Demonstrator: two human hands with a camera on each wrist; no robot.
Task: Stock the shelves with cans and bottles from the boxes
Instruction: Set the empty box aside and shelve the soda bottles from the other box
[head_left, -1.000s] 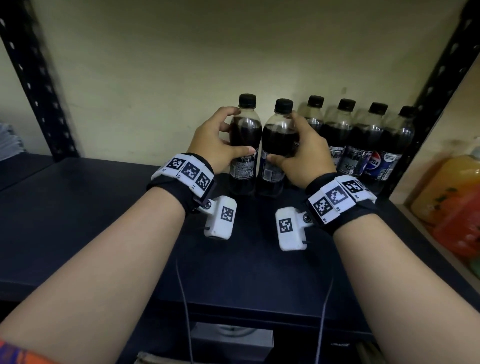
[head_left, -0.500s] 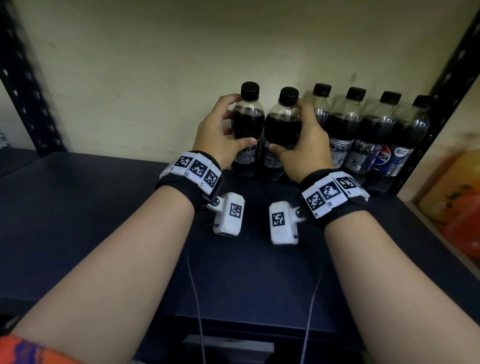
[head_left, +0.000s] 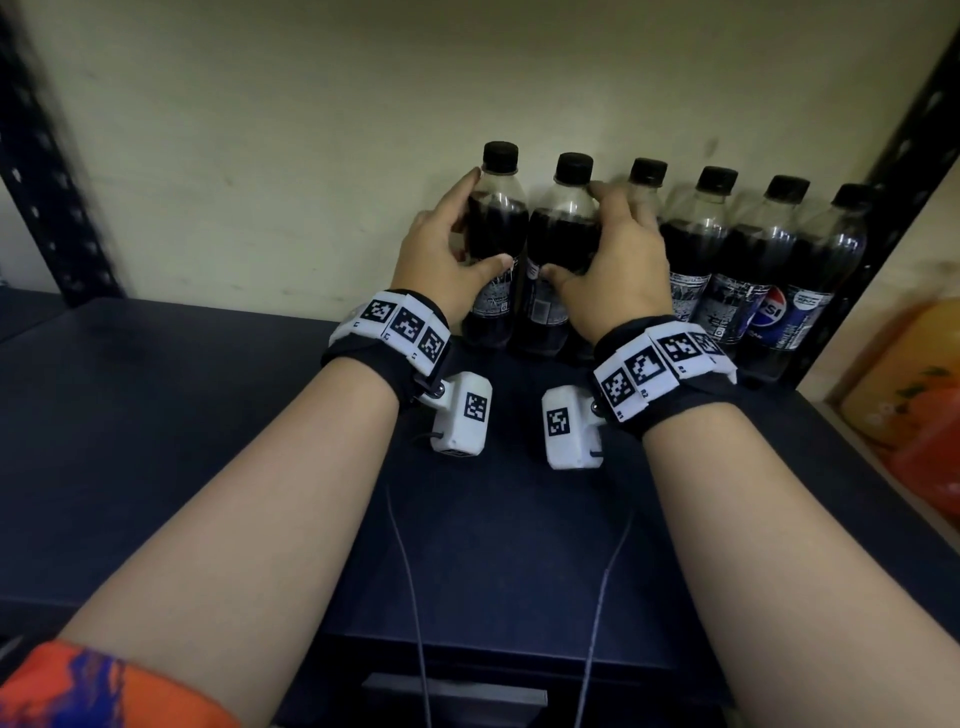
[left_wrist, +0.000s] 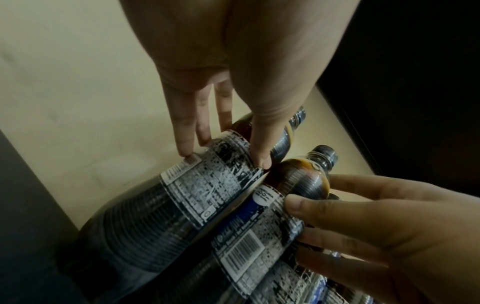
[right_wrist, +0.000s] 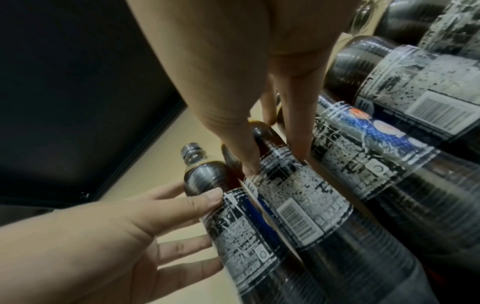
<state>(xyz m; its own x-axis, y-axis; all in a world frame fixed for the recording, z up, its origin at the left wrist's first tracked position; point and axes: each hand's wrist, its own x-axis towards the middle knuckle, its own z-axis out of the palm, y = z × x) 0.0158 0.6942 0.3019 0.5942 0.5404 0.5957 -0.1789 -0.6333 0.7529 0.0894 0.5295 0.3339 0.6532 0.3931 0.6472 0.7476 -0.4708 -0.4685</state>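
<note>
Six cola bottles stand along the shelf back wall, toward 1 o'clock. Left hand grips the leftmost bottle, right hand its neighbour, fingers wrapped. Shelf left half unstocked; boxes out of view.

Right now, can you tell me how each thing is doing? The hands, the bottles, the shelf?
Left hand: grips the leftmost cola bottle.
Right hand: grips the second cola bottle.
Leftmost cola bottle: upright, capped, full, on the shelf.
Second cola bottle: upright, capped, touching the leftmost one.
Four more cola bottles: upright, capped, lined up along the wall.
Shelf: dark, partly stocked.
</note>
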